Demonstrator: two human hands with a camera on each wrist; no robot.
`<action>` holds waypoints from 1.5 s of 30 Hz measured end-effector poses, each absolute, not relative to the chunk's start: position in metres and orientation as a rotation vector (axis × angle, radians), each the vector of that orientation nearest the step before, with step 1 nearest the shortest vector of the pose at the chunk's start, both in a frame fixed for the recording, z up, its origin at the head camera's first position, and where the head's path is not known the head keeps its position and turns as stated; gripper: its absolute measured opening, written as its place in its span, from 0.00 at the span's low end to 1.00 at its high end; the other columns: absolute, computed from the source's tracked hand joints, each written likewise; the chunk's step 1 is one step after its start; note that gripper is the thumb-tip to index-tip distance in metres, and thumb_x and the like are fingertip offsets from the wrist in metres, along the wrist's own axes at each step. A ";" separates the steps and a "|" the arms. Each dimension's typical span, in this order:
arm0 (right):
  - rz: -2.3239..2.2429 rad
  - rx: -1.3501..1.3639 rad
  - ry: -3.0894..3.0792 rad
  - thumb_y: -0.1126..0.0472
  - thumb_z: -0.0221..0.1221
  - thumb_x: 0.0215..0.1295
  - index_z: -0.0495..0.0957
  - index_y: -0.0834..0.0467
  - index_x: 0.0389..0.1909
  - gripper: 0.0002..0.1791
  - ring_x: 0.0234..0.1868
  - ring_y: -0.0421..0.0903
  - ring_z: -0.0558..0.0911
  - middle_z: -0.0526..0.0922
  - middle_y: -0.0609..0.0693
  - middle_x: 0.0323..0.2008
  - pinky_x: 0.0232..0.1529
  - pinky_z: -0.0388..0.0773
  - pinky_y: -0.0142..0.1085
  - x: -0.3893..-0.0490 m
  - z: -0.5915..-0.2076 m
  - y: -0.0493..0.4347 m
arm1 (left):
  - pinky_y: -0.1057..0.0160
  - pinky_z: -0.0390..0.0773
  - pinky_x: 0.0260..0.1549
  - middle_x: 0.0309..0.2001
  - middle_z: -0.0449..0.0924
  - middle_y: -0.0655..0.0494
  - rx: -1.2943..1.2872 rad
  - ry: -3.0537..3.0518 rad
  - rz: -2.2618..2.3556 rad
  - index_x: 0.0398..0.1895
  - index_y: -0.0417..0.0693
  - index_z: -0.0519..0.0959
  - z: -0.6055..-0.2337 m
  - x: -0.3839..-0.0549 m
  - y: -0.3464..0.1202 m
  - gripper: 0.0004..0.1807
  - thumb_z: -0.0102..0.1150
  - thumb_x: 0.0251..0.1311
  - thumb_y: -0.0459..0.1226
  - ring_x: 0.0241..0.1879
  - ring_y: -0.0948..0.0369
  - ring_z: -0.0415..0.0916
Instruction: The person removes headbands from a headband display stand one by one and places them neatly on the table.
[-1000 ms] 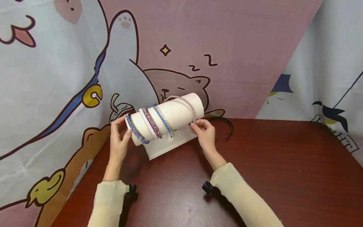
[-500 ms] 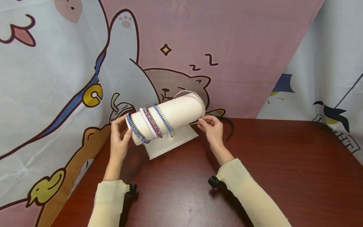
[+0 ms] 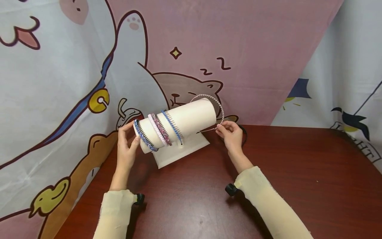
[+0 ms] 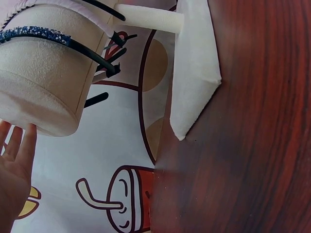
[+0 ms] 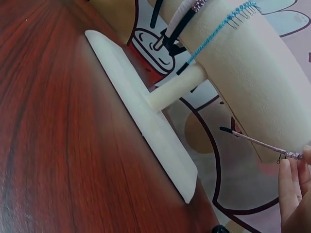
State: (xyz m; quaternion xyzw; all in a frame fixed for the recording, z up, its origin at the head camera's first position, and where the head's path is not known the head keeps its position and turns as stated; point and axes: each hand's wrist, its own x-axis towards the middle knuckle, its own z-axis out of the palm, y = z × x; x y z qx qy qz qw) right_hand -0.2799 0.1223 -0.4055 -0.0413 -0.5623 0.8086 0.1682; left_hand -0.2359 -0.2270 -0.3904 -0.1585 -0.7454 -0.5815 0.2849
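Note:
A cream cylinder stand (image 3: 194,116) on a flat base (image 3: 176,155) rises from the table. My left hand (image 3: 126,147) touches its left end, with straight fingers (image 4: 26,150) against the end face in the left wrist view. Between thumb and fingers, my right hand (image 3: 231,136) pinches one end of a pale beaded headband (image 3: 222,113), which loops around and beyond the stand's right end. Several headbands sit on the cylinder: a blue glittery one (image 3: 142,136), a pale pink one (image 3: 156,130), a dark pink glittery one (image 3: 162,130) and a blue toothed one (image 3: 171,124).
A black headband (image 3: 245,135) lies on the table behind my right hand, partly hidden. The dark red wooden table (image 3: 298,186) extends right and forward. A cloth with cartoon animals (image 3: 253,66) hangs behind the stand.
My right hand has moved rightward, drawing the pale beaded headband from around the cylinder toward and past its right end. My left hand stays at the left end.

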 end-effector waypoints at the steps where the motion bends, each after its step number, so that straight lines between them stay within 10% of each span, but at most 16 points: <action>1: 2.292 -0.124 -1.605 0.75 0.61 0.61 0.74 0.61 0.34 0.08 0.27 0.36 0.85 0.81 0.43 0.25 0.36 0.84 0.29 -0.280 -0.406 0.124 | 0.71 0.70 0.61 0.68 0.67 0.52 -0.421 -1.995 -1.554 0.69 0.40 0.64 -0.390 -0.236 -0.227 0.31 0.54 0.60 0.34 0.67 0.59 0.64; 45: 2.109 -0.229 -1.458 0.77 0.61 0.59 0.74 0.62 0.32 0.09 0.24 0.36 0.84 0.81 0.46 0.24 0.32 0.83 0.27 -0.302 -0.403 0.183 | 0.72 0.71 0.60 0.68 0.67 0.54 -0.419 -1.998 -1.542 0.69 0.42 0.64 -0.391 -0.238 -0.227 0.31 0.53 0.61 0.35 0.65 0.64 0.66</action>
